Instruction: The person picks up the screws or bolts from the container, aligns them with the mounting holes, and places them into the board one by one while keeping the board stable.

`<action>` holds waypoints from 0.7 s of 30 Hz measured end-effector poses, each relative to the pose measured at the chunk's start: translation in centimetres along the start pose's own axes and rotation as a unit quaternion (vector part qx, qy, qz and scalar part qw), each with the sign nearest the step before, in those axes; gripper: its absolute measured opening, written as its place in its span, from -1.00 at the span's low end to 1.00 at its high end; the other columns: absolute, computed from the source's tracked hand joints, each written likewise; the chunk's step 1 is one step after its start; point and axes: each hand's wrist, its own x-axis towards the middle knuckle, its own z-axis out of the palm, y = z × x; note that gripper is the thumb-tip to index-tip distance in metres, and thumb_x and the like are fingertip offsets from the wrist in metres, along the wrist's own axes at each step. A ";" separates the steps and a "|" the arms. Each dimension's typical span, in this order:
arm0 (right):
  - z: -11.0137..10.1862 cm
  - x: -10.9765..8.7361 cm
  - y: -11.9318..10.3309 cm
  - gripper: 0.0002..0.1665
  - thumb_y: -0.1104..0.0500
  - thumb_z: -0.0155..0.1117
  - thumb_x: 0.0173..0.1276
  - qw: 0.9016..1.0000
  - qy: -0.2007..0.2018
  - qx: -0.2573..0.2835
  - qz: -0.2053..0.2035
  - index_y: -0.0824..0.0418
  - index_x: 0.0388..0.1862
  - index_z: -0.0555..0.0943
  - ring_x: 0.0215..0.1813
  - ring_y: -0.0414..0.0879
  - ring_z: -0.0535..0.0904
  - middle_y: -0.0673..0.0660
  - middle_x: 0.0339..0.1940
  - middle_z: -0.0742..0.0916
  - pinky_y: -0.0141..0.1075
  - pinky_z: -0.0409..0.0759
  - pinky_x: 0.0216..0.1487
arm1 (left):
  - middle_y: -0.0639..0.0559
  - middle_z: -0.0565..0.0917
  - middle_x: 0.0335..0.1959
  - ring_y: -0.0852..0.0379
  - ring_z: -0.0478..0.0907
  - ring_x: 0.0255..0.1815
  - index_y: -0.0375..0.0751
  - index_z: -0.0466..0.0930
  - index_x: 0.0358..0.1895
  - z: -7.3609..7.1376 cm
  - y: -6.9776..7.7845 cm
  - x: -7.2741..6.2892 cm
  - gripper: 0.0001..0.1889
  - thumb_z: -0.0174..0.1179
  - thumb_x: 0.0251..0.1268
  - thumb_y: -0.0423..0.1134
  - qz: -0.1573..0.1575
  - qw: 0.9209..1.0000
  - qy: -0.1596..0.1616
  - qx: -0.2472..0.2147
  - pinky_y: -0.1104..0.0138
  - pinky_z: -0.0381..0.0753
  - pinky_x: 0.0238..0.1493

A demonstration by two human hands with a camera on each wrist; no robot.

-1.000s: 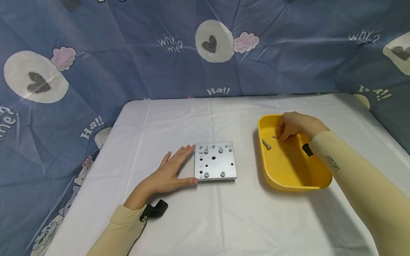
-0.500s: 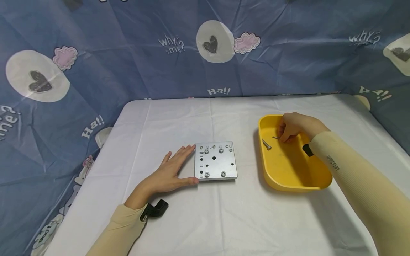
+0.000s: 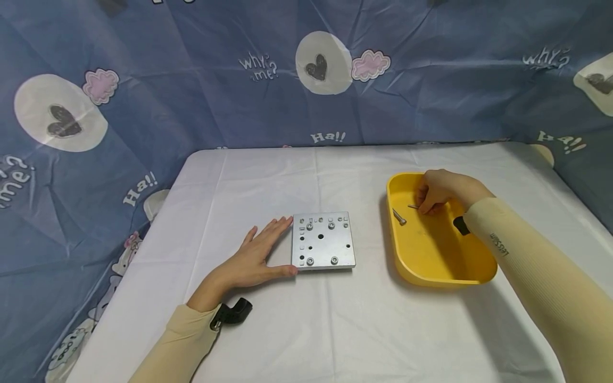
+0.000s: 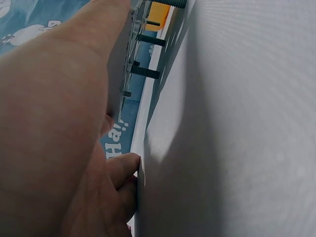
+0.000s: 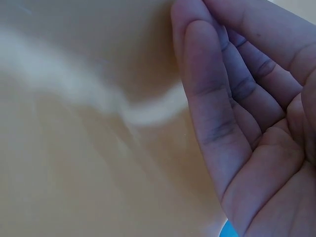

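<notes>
A silver metal plate (image 3: 326, 246) with holes and several socket-head screws lies on the white table in the head view. My left hand (image 3: 254, 260) rests at its left edge, fingers spread, with the thumb at the near left corner. Threaded screw shanks (image 4: 145, 72) stick out under the plate in the left wrist view. In the yellow tray (image 3: 398, 255), my right hand (image 3: 433, 191) has its thumb and fingertips together on a thin screw (image 3: 413, 206), whose end pokes out to the left. A thicker socket-head screw (image 3: 399, 217) lies beside the tray's left wall.
The white cloth (image 3: 268, 181) covers the table, and a printed blue curtain (image 3: 201, 80) hangs behind it. The tray's raised rim surrounds my right hand. A black wrist mount (image 3: 232, 313) sits near my left cuff.
The view has shifted very slightly. Both hands, the plate and the screws keep their places.
</notes>
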 end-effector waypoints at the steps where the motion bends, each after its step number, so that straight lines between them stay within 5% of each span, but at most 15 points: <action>1: 0.0 0.0 0.0 -0.83 0.23 0.60 0.31 1.000 0.000 0.000 -0.001 0.28 -0.29 0.73 -0.37 -0.20 0.65 0.00 -0.47 0.76 -0.39 0.67 -0.24 | -0.08 0.06 0.81 -0.20 -0.07 0.84 0.15 -0.08 0.80 0.0 0.0 0.0 0.18 0.46 0.26 0.32 0.000 1.000 0.000 0.001 -0.34 -0.30 0.75; 21: -0.3 -0.2 -0.3 -0.86 0.23 0.53 0.29 1.000 -0.023 -0.004 -0.018 0.24 -0.35 0.71 -0.40 -0.22 0.65 -0.02 -0.52 0.75 -0.40 0.62 -0.24 | -0.09 0.04 0.81 -0.20 -0.09 0.84 0.14 -0.08 0.80 -0.1 0.2 -0.3 0.19 0.46 0.25 0.33 -0.003 1.000 -0.002 -0.004 -0.33 -0.34 0.76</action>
